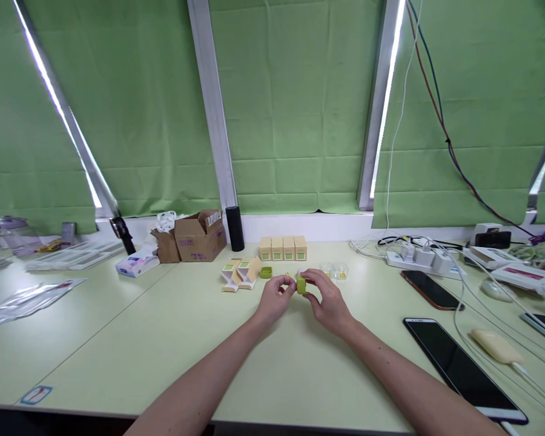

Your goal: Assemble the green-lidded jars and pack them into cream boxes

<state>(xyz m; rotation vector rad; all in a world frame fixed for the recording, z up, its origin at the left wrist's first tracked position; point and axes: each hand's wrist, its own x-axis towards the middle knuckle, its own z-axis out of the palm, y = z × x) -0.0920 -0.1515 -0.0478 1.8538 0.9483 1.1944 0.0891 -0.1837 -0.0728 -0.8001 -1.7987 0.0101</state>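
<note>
left hand (275, 300): curled | right hand (330, 301): curled, gripping | bare forearms (215, 369): angled inward

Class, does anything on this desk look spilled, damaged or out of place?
No spill or damage shows. White cables sprawl in loose loops at the right, looking untidy, and two small cartons lie askew with flaps open, unlike the neat row of four boxes.

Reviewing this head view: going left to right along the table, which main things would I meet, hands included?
Jug, white-and-purple packet, cardboard box, pair of paper cartons, left hand, small green piece, right hand, power strip, mouse.
</note>
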